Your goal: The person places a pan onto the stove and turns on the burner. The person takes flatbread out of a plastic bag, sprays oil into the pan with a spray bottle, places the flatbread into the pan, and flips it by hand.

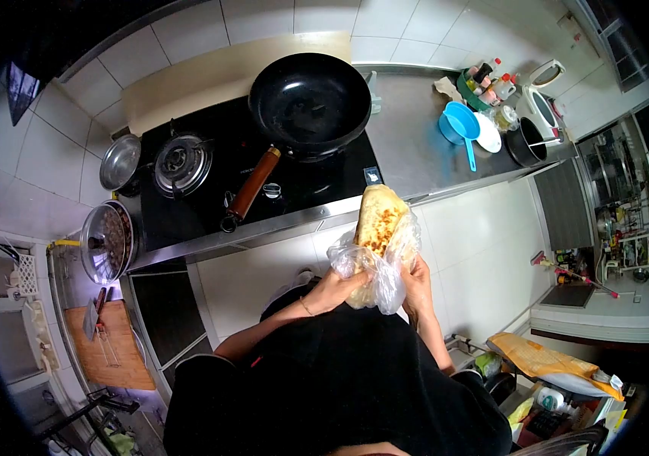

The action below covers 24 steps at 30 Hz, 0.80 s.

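A browned, folded flatbread [380, 216] sticks up out of a clear plastic bag [390, 285] in front of my body. My left hand [337, 289] grips the bag's left side, with its fingers closed on the crumpled film. On the other side, my right hand [416, 283] pinches the bag near its rim. The lower part of the flatbread is hidden by the bag. Beyond it, a black wok [309, 102] with a wooden handle [254, 186] sits on the black gas stove [222, 163]; no food shows inside the wok.
Left of the stove are a metal pot [120, 163] and a glass-lidded pan [108, 243]. A cutting board [112, 346] with a knife lies lower left. On the steel counter [408, 144] are a blue strainer [459, 124], a black pot [526, 143] and several bottles [484, 74].
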Tool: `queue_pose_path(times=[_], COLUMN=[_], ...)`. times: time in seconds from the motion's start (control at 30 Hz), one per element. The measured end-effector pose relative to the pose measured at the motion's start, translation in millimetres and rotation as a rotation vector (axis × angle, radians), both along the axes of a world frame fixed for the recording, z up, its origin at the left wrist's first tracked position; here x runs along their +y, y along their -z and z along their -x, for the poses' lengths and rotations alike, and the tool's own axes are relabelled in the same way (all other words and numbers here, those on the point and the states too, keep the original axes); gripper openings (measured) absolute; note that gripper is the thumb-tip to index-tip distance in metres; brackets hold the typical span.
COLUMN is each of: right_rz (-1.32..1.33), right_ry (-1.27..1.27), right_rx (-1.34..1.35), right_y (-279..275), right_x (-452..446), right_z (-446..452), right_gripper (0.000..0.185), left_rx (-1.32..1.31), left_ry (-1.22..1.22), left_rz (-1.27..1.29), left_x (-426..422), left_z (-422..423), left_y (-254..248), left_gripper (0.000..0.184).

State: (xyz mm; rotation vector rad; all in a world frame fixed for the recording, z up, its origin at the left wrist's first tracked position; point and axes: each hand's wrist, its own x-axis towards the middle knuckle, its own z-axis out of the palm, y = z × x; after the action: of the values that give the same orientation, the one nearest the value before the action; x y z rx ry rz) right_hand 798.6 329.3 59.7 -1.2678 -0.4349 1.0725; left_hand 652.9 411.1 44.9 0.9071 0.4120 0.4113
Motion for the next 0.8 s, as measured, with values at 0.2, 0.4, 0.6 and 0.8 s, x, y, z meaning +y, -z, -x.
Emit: queue_pose_path(times=[0.2, 0.4, 0.6, 0.8], right_rz=[0.016, 0.021, 0.002, 0.005], right_ry=[-0.001, -0.015, -0.022, -0.018], right_rx=[-0.001, -0.010, -0.002, -0.003], right_y=[1.1, 2.7, 0.9, 1.7], right_x=[1.3, 2.3, 3.9, 5.5], right_z=[-0.6, -1.6, -0.7, 0.0], right_gripper=[0.027, 0.027, 0.028, 0.028], left_rx=[-0.003, 0.063, 0.044, 0.027], left_ry=[-0.035, -0.003, -0.021, -0.013], left_rz=[0.024, 0.020, 0.032, 0.032], left_x=[-0.9, 0.1, 0.5, 2.6], left_z=[-1.2, 0.6, -0.1, 0.1], left_y=[-3.2, -1.9, -2.4, -3.4], left_gripper=[0.039, 0.036, 0.035, 0.035])
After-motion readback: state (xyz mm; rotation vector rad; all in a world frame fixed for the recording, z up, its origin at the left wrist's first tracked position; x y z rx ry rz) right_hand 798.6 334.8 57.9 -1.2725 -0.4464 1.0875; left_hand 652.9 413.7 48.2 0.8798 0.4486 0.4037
